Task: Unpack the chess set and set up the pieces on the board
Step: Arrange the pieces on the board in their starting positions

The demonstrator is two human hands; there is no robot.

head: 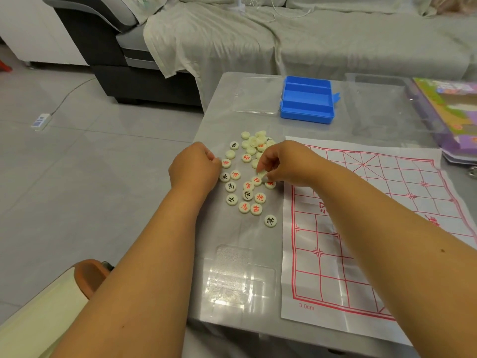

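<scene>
Our right hand (281, 164) pinches one pale disc (262, 174) by its rim, just above the pieces (245, 177) scattered beneath and beyond our fingers. Our left hand (195, 166) lies curled at the pile's near-left edge; whether it holds a piece, we cannot tell. The discs look small, light, hard and smooth, so likely slippery: best gripped across the edge. The board (374, 228), a thin creased sheet, lies right of our right hand; the blue box (307, 99) sits open beyond, on the glossy worktop (232, 254).

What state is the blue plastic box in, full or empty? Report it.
Empty. The blue plastic box sits open on the table, both compartments showing bare blue floor; the round cream pieces lie loose on the table nearer the person.
</scene>
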